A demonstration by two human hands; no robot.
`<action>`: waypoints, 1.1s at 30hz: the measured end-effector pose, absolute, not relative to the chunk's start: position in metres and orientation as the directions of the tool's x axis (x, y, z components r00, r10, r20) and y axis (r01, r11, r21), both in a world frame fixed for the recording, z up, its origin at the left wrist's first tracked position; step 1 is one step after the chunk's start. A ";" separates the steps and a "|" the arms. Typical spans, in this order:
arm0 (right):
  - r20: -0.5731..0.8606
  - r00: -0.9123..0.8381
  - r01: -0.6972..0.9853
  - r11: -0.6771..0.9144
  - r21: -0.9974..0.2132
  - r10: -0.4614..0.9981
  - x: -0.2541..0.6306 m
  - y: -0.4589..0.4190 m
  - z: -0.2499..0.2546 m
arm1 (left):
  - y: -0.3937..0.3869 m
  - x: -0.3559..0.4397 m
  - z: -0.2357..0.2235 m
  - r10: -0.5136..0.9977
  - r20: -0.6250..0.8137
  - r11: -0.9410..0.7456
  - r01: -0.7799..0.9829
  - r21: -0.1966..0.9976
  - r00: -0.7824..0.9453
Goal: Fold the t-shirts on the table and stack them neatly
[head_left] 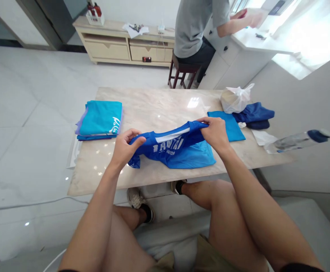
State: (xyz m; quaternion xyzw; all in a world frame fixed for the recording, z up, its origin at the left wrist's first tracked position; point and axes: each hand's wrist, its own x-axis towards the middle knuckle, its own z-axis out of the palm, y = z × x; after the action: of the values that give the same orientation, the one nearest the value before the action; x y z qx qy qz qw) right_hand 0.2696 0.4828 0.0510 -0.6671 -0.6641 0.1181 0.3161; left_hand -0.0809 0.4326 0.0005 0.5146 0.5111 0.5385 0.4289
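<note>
Between my two hands a blue T-shirt with white lettering is held up by its upper edge, a pale strip showing along the collar. My left hand pinches its left end, thumb on top. At the other end, my right hand grips the cloth with closed fingers. The lower, lighter blue part of the shirt rests on the marble-patterned table. Left of it lies a stack of folded shirts, teal on top. A flat blue folded cloth lies just beyond my right hand.
On the right of the table are a tied white plastic bag, crumpled dark blue cloth and a clear bottle. Across the room, a person in a grey shirt sits on a stool beside a low cabinet.
</note>
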 end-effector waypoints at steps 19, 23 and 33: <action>0.333 -0.121 0.957 0.199 -0.212 0.935 0.350 0.394 0.209 | 0.356 -0.110 0.137 0.927 0.375 -0.297 0.604 0.740 -0.003; 0.460 -0.133 0.966 0.219 -0.140 0.878 0.355 0.351 0.283 | 0.323 -0.113 0.206 0.883 0.467 -0.383 0.653 0.653 0.051; 0.673 -0.087 0.912 0.330 -0.242 0.734 0.377 0.307 0.359 | 0.230 -0.102 0.324 0.755 0.655 -0.394 0.795 0.461 -0.006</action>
State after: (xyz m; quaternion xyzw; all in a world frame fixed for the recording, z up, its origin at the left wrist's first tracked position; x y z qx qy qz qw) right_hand 0.3768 0.3067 0.3591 -0.5659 -0.7273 -0.1205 0.3691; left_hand -0.1017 0.2297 0.3239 0.7046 0.5502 0.4476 -0.0222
